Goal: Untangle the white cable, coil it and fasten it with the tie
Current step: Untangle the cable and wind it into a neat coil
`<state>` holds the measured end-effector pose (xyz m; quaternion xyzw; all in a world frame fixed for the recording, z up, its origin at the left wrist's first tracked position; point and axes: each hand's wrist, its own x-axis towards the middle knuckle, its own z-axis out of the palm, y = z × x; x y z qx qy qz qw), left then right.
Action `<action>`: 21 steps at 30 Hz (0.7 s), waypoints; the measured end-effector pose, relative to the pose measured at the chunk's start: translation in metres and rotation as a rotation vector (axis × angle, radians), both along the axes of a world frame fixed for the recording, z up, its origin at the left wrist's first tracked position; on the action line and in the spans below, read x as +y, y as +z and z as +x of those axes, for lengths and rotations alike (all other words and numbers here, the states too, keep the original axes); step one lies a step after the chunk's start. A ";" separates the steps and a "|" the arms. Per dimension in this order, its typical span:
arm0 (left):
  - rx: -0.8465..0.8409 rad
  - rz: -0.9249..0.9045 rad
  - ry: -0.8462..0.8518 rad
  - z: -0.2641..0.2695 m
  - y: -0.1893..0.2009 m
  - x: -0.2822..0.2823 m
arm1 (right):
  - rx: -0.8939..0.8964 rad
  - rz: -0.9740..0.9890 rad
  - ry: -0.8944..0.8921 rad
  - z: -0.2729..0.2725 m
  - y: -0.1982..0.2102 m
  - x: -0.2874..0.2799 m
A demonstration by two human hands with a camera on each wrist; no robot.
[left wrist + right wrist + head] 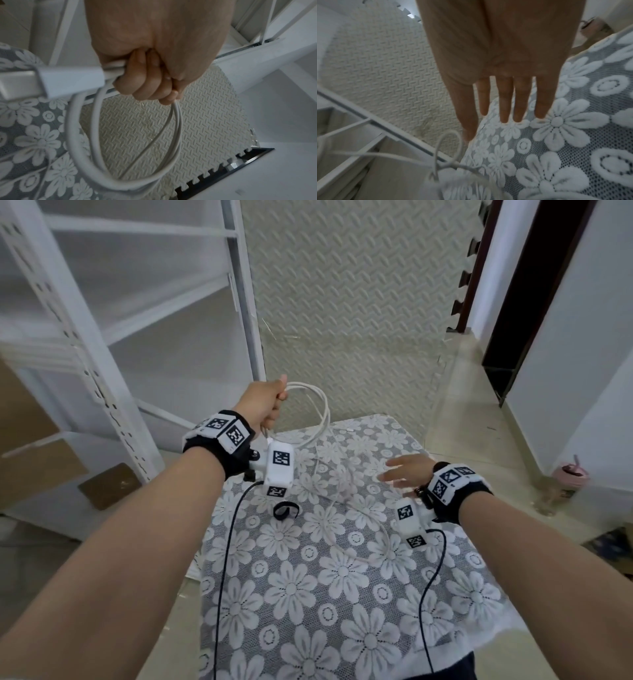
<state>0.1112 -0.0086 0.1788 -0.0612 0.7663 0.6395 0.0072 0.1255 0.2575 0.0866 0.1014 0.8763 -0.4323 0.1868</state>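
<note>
My left hand [274,402] is raised over the table's far left corner and grips several loops of the white cable [327,414] in a fist. In the left wrist view my curled fingers [145,81] hold the bundle, the loops [73,142] hang below, and a white plug [72,79] sticks out to the left. The rest of the cable trails down loosely onto the cloth. The black tie [286,510] lies curled on the table below my left wrist. My right hand [400,474] hovers over the table with straight, spread fingers [505,101] and holds nothing; blurred cable [436,152] shows beside it.
The small table has a grey cloth with white lace flowers [308,594]. A white metal shelf [102,337] stands close on the left, with cardboard [34,457] behind it. Pale foam mat [359,302] covers the floor beyond. A pink cup [570,474] stands on the floor at right.
</note>
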 end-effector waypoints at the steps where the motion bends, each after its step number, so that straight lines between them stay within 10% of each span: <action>1: 0.004 -0.005 -0.018 0.000 0.000 0.004 | 0.019 -0.052 0.003 -0.002 0.001 -0.005; 8: 0.046 -0.012 -0.036 -0.001 0.003 0.014 | 0.098 -0.350 -0.068 -0.005 0.013 -0.048; 21: 0.052 0.017 -0.041 0.003 0.003 0.013 | -0.003 0.045 0.092 -0.011 0.006 -0.078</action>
